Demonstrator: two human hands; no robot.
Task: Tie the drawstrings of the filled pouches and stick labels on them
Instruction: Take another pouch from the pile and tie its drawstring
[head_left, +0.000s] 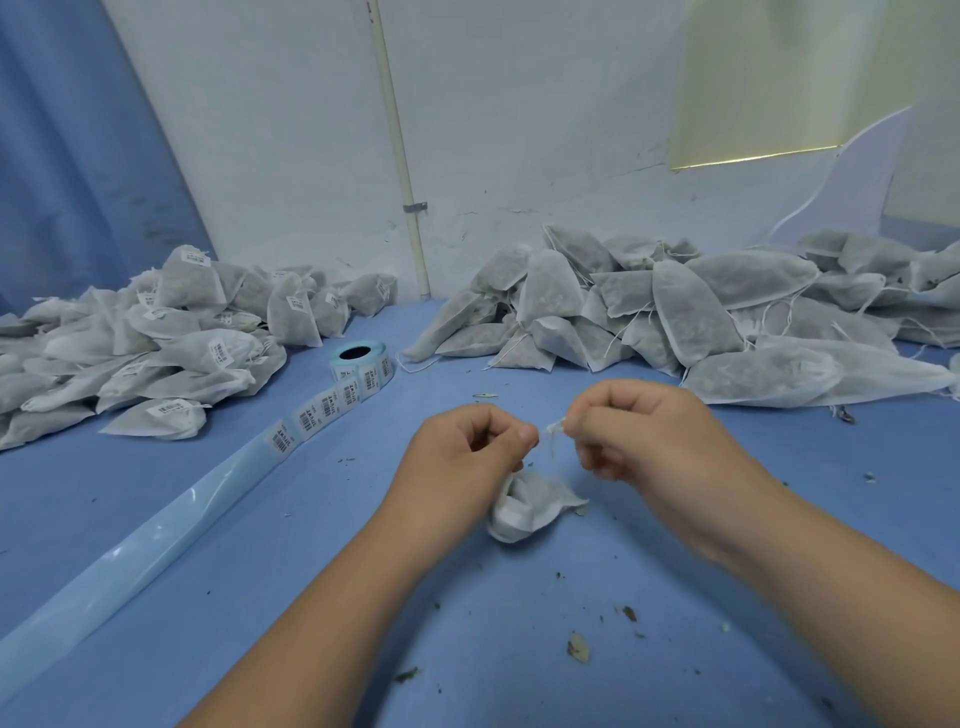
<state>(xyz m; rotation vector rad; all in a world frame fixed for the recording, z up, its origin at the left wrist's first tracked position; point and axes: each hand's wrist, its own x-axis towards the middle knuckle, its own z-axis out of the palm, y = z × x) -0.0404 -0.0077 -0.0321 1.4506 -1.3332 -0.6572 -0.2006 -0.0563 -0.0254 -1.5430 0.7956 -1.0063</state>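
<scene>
A small white filled pouch (530, 506) lies on the blue table just below my hands. Its thin white drawstring (554, 431) runs up between them. My left hand (470, 447) has curled fingers and pinches one end of the string. My right hand (644, 431) pinches the other end, a short way to the right. A roll of barcode labels (358, 361) stands behind, and its strip (311, 415) trails toward the lower left.
A heap of labelled pouches (156, 343) fills the left side. A larger heap of unlabelled pouches (701, 312) with loose strings lies at the right, against the white wall. Dried herb crumbs (577, 647) dot the blue table (363, 571).
</scene>
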